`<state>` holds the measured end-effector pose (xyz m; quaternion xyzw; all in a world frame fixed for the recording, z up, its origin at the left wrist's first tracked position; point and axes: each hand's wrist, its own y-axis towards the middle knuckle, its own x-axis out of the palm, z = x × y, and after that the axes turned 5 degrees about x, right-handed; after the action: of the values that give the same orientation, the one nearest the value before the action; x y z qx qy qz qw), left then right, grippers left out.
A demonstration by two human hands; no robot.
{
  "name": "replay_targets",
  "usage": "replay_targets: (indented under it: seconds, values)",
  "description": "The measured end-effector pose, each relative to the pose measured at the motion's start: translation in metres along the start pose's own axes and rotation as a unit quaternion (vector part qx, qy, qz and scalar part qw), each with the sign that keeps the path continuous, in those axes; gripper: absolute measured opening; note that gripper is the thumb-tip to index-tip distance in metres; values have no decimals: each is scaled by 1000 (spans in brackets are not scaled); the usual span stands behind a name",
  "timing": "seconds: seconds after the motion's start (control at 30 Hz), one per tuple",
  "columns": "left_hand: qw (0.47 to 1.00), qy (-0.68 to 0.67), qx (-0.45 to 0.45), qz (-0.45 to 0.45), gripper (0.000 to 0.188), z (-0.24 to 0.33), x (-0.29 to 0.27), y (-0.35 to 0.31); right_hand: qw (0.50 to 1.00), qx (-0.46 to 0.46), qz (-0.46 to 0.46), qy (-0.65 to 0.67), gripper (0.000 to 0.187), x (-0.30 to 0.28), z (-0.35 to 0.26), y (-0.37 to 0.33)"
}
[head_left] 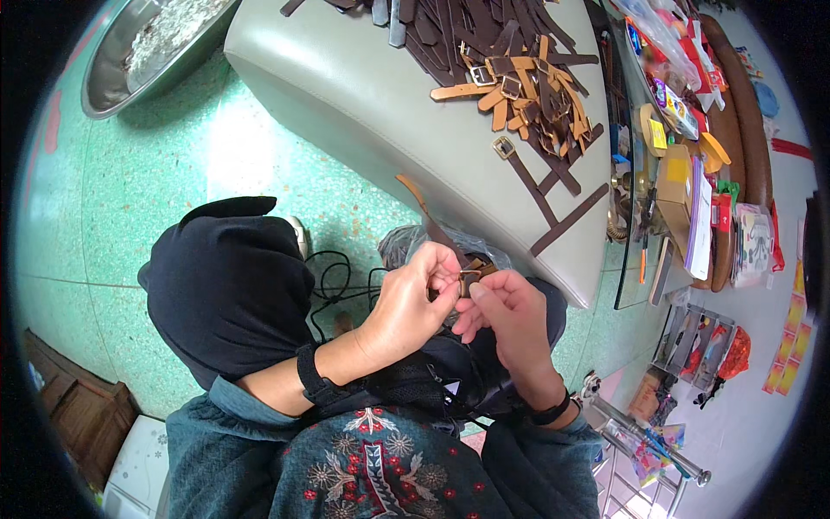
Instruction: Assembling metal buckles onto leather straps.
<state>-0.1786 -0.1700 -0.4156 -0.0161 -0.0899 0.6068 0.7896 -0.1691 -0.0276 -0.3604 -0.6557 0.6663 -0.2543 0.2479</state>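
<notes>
Over my lap, my left hand point(413, 290) and my right hand point(510, 313) meet around a dark brown leather strap point(438, 232). Its tan end curls up past my left fingers. Both hands pinch the strap near a small metal buckle point(468, 278), thumbs toward each other; the fingers partly hide the buckle. Beyond them, on a grey padded bench, lies a heap of dark brown straps point(441, 35). Beside it is a pile of tan-and-brown buckled straps point(519, 86). One loose buckled strap point(529, 186) and another plain strap point(571, 219) lie nearer the bench's right edge.
The grey bench point(346, 104) fills the far middle. At far left stands a metal basin point(108, 105) with whitish material. A glass table point(635, 259) with boxes and packets is on the right, a metal-tube frame point(635, 432) below it. Black cable point(333, 259) lies on the green floor.
</notes>
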Motion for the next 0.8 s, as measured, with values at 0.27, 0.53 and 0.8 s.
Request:
replay_targets:
  seconds: [0.27, 0.53, 0.8]
  values:
    - [999, 1, 30, 26, 14, -1, 0, 1, 999, 46, -3, -1, 10, 0, -5, 6]
    - [999, -13, 23, 21, 14, -2, -2, 4, 998, -60, -4, -24, 16, -3, 2, 7]
    - [998, -10, 14, -54, 15, 0, -4, 2, 989, -46, 27, -136, 16, -14, 5, 16]
